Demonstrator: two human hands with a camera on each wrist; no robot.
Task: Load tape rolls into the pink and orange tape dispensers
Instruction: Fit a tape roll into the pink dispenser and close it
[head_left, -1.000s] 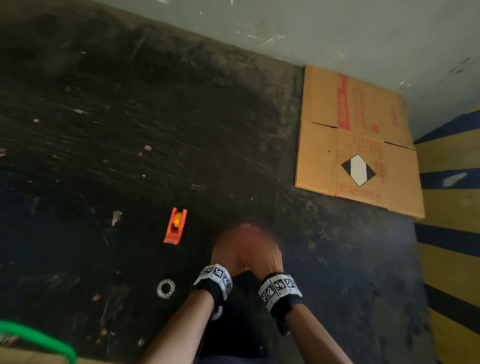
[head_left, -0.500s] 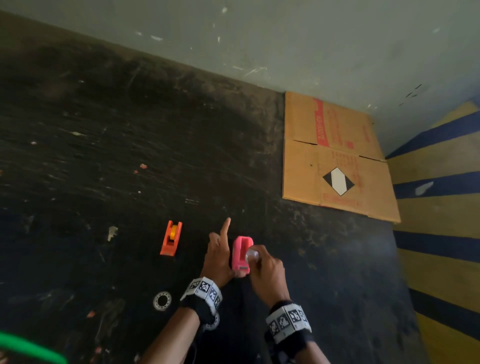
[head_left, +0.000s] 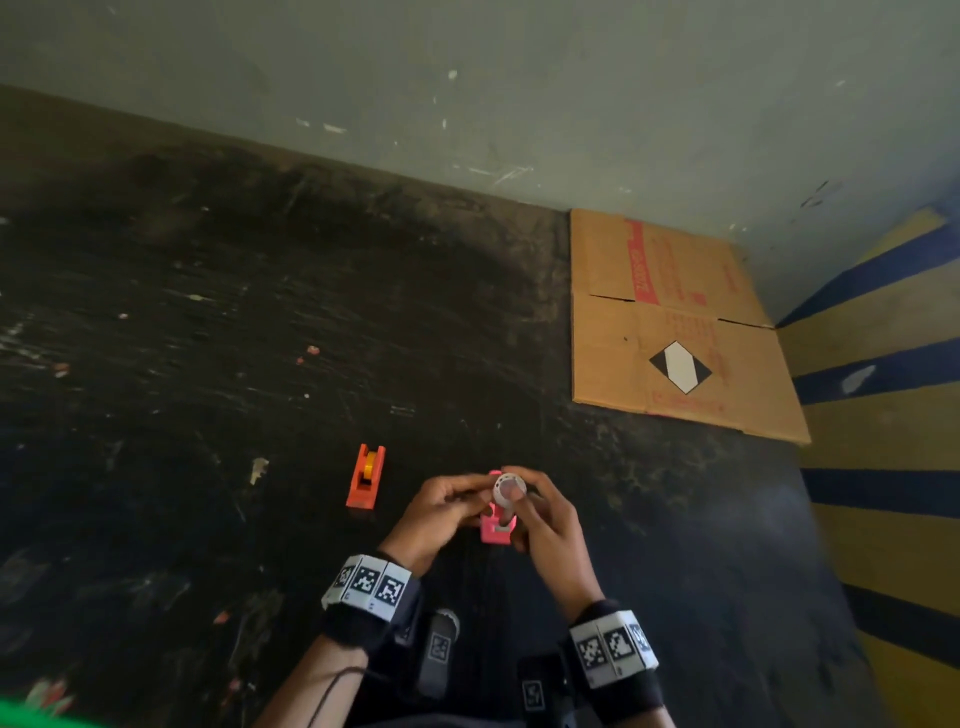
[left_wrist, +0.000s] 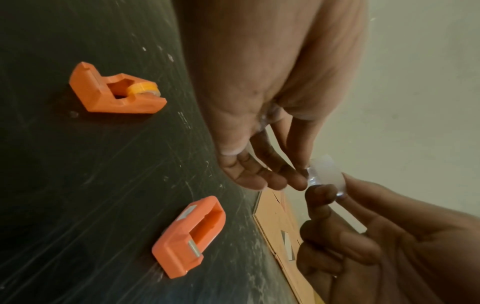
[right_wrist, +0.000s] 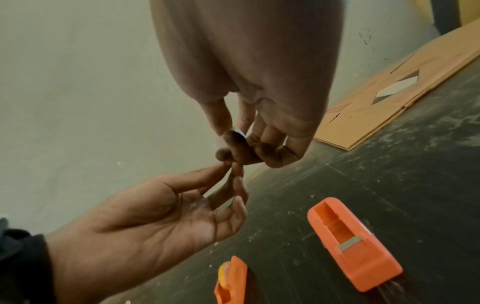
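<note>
Pinching a small clear tape roll (head_left: 506, 488) in our right hand (head_left: 545, 525), our left hand (head_left: 441, 512) fingertips touch it above the empty pink plastic tape dispenser (head_left: 496, 530) on the dark floor (head_left: 208, 364).

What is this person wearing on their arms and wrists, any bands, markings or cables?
Both forearms are bare, without sleeves. Each wrist carries a black fabric band topped by a ring of white blocks printed with black square-pattern markers, on the left wrist and the right wrist. A grey camera unit with another marker hangs under the left wrist, and a thin dark cable runs along the left forearm.
</note>
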